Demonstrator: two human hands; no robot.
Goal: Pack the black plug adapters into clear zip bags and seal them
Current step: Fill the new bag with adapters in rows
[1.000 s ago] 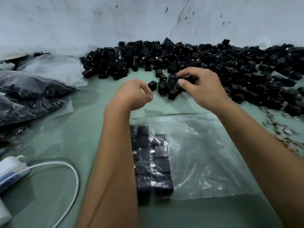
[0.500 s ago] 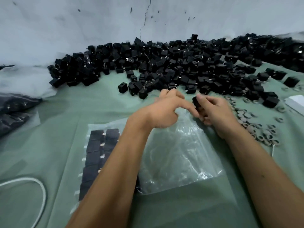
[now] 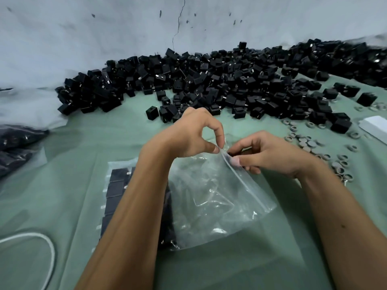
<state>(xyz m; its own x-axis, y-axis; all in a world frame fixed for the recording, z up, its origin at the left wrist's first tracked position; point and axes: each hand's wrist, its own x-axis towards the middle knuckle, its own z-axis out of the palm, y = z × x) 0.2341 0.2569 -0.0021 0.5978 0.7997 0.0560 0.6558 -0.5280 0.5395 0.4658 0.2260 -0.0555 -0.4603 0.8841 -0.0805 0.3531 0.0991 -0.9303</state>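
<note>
While the left hand (image 3: pixel 188 135) pinches the upper lip of the clear bag (image 3: pixel 219 197) between thumb and forefinger, lifting the mouth open, the right hand (image 3: pixel 270 153) comes in right against it with something black pinched in its fingers (image 3: pixel 237 161). That looks like an adapter, though most of it is hidden. The other right fingers are curled in under the palm. And the reason for the hold seems plain enough: one hand keeps the zip strip parted so the other can feed a piece straight in without fumbling.

Out from the fingers, the bag lies flat on the green tabletop (image 3: pixel 230 268), mouth turned towards the right hand. Its far left part already carries neat rows of packed adapters (image 3: pixel 116 185), half covered by the left forearm. The rest of the bag is crumpled, clear and unfilled, so I'd say it's well short of sealing.

Beyond the hands, the big heap of loose adapters (image 3: pixel 209 84) runs along the wall. Small grey rings (image 3: pixel 305 143) are scattered to the right, a white cable (image 3: pixel 50 243) curls at the near left, and filled bags (image 3: pixel 18 143) sit at the far left.

Half a second back, the left forefinger was only reaching across towards the right hand. Now it has taken hold of the lip, and both hands have dropped closer over the bag's mouth.
</note>
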